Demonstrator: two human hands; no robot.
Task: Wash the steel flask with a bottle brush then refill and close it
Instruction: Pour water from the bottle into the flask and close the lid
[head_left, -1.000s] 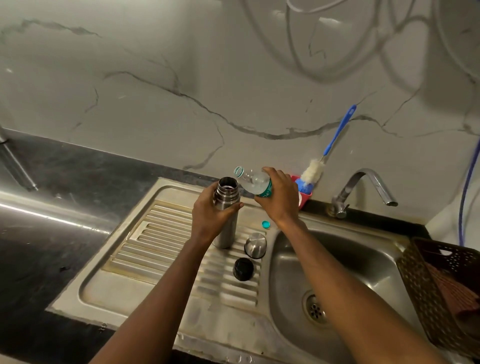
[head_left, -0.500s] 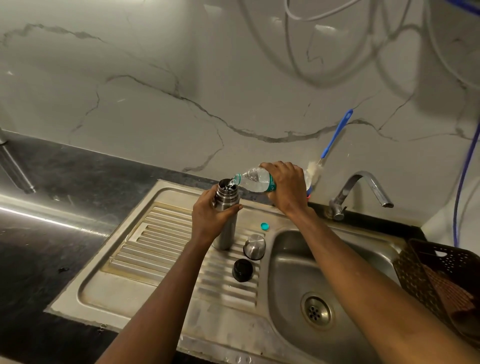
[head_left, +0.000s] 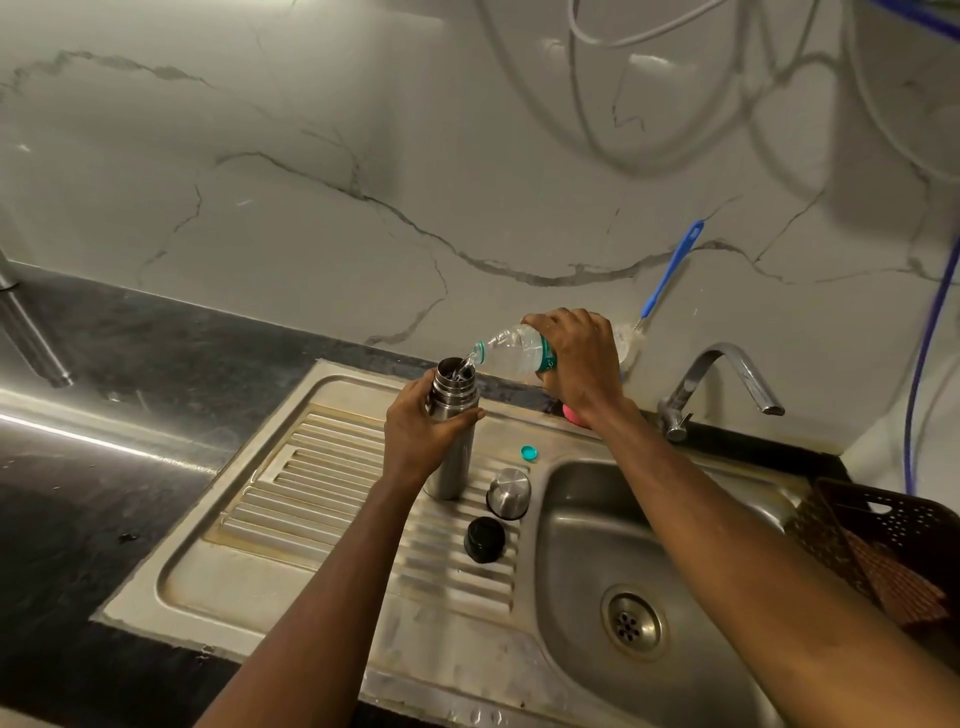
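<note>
My left hand (head_left: 423, 436) grips the cylindrical brushed-steel flask (head_left: 452, 475) around its upper body, fingers curled round it just under the threaded neck. The flask stands upright on the ribbed stainless-steel drainboard (head_left: 322, 499), near the drainboard's far edge and towards its right side, with its mouth open.

My right hand (head_left: 576, 358) grasps the clear plastic water bottle (head_left: 511, 348) with the teal label band, fingers wrapped over its middle. The bottle is tipped almost level, its neck pointing left and down over the flask's mouth, and a thin stream of water runs from it into the flask.

Just right of the flask on the drainboard sits the rounded steel cup lid (head_left: 509, 492), and nearer to me, close beside it, the black round stopper (head_left: 484, 539). The small teal bottle cap (head_left: 529, 453) lies by the far edge, between the flask and the stainless-steel sink basin (head_left: 587, 525), which takes up the right side.

Behind my right hand the bottle brush with the blue handle (head_left: 670, 270) leans against the marble wall; its bristles are mostly hidden. The chrome tap (head_left: 727, 379) stands at the basin's far edge, and a brown perforated plastic basket (head_left: 883, 525) sits at the basin's right edge.
</note>
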